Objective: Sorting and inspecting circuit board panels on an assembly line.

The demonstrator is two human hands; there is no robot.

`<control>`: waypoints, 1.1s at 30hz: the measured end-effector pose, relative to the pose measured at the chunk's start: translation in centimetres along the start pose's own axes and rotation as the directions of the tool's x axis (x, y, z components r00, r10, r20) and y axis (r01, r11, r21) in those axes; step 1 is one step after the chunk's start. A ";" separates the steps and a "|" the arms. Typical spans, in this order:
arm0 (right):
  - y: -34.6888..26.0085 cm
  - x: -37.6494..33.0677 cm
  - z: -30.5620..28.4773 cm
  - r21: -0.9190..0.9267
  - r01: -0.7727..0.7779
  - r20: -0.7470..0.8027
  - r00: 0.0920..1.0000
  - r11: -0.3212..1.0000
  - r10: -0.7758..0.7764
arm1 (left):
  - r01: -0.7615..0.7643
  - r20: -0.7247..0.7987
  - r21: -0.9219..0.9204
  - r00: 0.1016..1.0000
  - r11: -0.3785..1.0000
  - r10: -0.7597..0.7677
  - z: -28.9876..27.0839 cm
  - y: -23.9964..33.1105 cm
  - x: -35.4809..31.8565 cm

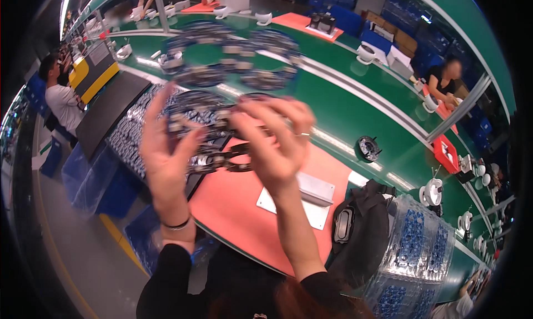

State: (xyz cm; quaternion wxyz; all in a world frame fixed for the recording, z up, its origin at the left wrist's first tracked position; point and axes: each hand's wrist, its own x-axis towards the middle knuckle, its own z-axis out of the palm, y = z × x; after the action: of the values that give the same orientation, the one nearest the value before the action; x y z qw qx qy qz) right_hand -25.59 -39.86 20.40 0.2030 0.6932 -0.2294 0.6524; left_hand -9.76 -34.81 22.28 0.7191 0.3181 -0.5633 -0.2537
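Observation:
Both my hands are raised over an orange mat (239, 208), at a clear, tray-like sheet of dark ring-shaped parts (205, 52) studded with pale blocks. Motion smears the sheet, and its lower part is partly behind my hands. My left hand (166, 152) is at its left edge, fingers upward and thumb apart; its exact grip is unclear. My right hand (275, 136) curls its fingers over the dark parts at the lower right. Beneath them, a white metal plate with an upright bracket (316, 194) lies on the mat, partly behind my right forearm.
A tray of small silvery parts (130, 133) stands at left beside a dark board (108, 114). A black bag (361, 227) and clear packs of blue parts (411, 236) lie at right. On the green conveyor (333, 105) sits a round black part (368, 148). Other people work beyond.

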 end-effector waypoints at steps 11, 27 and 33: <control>-22.8 -14.0 8.5 0.764 -0.338 0.478 0.868 0.549 -0.132 | 0.475 -0.685 0.000 0.641 0.880 -0.346 -17.3 7.1 -25.6; -27.9 -28.7 12.7 0.318 -0.924 0.945 0.327 0.213 0.009 | 0.676 -0.699 -0.365 0.255 0.640 -0.668 -24.7 2.7 -33.9; -26.5 -28.5 16.0 0.354 -0.856 0.919 0.394 0.375 0.032 | 0.692 -0.657 -0.378 0.268 0.616 -0.704 -24.8 0.0 -32.6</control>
State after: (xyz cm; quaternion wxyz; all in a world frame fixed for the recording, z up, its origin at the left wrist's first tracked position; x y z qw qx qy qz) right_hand 1.54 -26.11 -8.65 -0.4876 0.7964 -0.1722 0.3136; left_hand 6.59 -6.96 -2.88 0.6987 0.6005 -0.0071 -0.3889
